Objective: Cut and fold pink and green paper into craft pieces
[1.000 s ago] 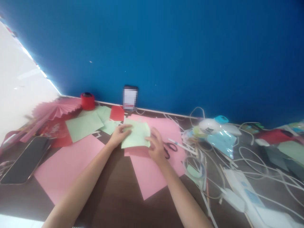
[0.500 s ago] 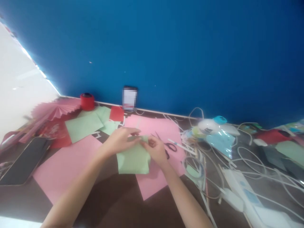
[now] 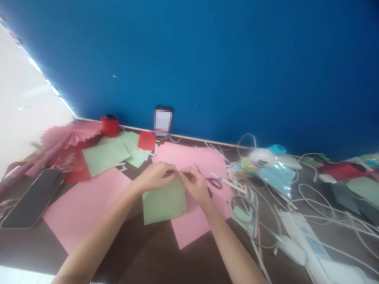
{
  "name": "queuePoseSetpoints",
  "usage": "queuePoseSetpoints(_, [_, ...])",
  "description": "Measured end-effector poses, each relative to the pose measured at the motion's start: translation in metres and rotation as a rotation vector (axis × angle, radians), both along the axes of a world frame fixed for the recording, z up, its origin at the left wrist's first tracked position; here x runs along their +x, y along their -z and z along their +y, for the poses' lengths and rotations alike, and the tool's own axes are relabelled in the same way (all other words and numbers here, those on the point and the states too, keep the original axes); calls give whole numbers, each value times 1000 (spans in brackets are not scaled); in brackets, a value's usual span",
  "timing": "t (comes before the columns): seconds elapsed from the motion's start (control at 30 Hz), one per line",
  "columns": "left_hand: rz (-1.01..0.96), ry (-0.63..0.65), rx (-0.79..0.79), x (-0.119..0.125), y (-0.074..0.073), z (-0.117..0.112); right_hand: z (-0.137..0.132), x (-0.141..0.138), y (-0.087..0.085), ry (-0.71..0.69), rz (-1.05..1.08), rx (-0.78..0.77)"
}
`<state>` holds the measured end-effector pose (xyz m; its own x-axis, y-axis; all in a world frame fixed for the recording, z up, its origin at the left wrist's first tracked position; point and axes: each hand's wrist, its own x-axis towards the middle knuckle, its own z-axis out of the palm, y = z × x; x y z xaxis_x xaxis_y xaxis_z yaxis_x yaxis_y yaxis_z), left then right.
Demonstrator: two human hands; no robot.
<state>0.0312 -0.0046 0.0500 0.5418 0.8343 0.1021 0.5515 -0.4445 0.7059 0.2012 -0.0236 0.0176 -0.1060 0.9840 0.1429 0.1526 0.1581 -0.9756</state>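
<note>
A pale green sheet of paper (image 3: 164, 203) hangs below my two hands, its upper edge pinched between them. My left hand (image 3: 155, 176) has its fingers closed on the top edge. Close beside it, my right hand (image 3: 195, 183) pinches the same edge near the upper right corner, fingertips almost meeting the left ones. Behind and below lie pink sheets of paper (image 3: 189, 232). Just right of my right hand, scissors (image 3: 214, 183) with dark handles rest on the pink paper, partly hidden by that hand.
On the left are a phone (image 3: 31, 199), a pink sheet (image 3: 89, 209), green sheets (image 3: 106, 157), a pleated pink paper fan (image 3: 71, 136) and a red roll (image 3: 110, 126). Tangled white cables (image 3: 319, 213), a power strip (image 3: 310, 242) and a blue packet (image 3: 278, 179) crowd the right. A blue wall (image 3: 207, 71) rises behind.
The green paper, curled at its top and wavy before, now hangs flatter and slightly lower. My fingertips have come closer together along its upper edge.
</note>
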Motion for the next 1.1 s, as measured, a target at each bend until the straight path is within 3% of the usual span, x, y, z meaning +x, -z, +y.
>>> queuePoseSetpoints(0.57, [-263,55,-208,3,10,8,0,-1,8,87,87,26])
queuePoseSetpoints(1.1, [-303,-5,-169,8,17,7,-2,-3,9,110,77,47])
